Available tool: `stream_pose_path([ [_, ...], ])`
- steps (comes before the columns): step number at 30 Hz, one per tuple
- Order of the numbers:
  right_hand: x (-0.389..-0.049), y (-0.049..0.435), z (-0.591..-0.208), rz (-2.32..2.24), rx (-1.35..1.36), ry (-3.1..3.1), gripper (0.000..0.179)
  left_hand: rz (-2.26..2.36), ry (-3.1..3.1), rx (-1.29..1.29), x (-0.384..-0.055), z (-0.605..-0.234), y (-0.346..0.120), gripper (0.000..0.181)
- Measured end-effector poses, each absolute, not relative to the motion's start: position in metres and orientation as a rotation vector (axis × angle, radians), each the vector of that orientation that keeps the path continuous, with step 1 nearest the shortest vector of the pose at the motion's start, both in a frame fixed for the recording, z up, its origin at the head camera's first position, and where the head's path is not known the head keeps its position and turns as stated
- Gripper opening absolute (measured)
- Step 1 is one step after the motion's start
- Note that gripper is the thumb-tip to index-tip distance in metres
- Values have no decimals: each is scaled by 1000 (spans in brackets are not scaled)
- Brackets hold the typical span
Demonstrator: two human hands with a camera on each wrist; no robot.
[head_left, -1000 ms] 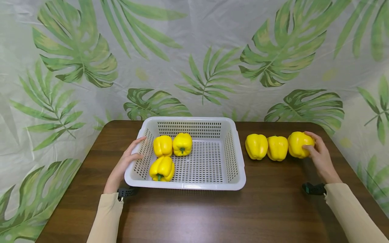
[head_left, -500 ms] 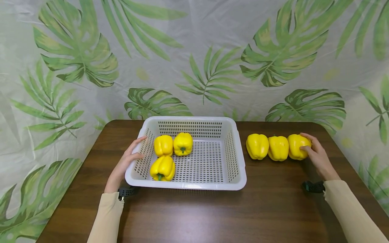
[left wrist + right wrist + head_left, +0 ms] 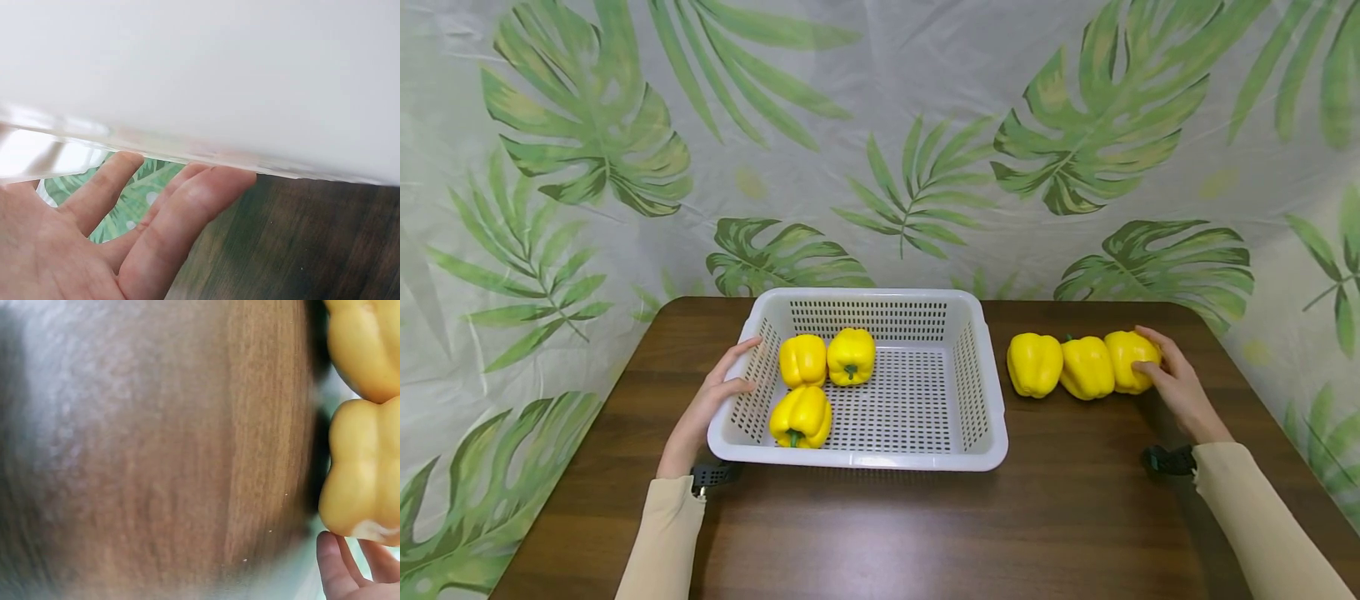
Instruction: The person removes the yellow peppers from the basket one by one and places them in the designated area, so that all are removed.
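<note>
My left hand (image 3: 703, 406) rests its fingertips on the left rim of a white perforated plastic basket (image 3: 865, 459). In the left wrist view, its fairly straight fingers (image 3: 169, 244) meet the rim's edge. To the right of the basket is a row of three yellow bell peppers. My right hand (image 3: 1183, 387) holds the rightmost bell pepper (image 3: 1126, 360) between thumb and fingers, pushed against the middle bell pepper (image 3: 1088, 368), which leans. The left bell pepper (image 3: 1034, 365) stands beside them. The right wrist view shows fingertips at the underside of a bell pepper (image 3: 365, 469).
Inside the basket's left part lie three more yellow bell peppers, one at back left (image 3: 802, 360), one beside it (image 3: 851, 357) and one in front (image 3: 801, 417). A dark wooden table (image 3: 925, 533) bears everything. Behind it hangs a leaf-print cloth (image 3: 917, 100).
My right hand has moved slightly left with the rightmost bell pepper, closing the gap to the middle one, which has tilted. My left hand and the basket have stayed in place.
</note>
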State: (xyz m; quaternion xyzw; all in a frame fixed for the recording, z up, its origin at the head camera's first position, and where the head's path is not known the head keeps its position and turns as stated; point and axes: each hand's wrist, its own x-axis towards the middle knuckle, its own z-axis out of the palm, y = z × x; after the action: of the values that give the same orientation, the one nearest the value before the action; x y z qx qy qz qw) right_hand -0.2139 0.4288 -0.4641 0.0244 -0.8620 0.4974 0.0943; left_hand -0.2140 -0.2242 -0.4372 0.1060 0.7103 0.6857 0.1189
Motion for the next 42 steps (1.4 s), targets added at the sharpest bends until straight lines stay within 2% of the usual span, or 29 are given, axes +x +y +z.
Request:
stream_pose_path([
  [13, -211, 428, -450, 1512, -72, -2334, 48, 2006, 2080, 303, -213, -437, -224, 63],
  [26, -206, 395, -415, 1829, 55, -1948, 36, 2004, 2084, 303, -214, -438, -225, 63],
  [42, -216, 352, -405, 1821, 268, -2029, 34, 1971, 2119, 312, -213, -438, -225, 63],
])
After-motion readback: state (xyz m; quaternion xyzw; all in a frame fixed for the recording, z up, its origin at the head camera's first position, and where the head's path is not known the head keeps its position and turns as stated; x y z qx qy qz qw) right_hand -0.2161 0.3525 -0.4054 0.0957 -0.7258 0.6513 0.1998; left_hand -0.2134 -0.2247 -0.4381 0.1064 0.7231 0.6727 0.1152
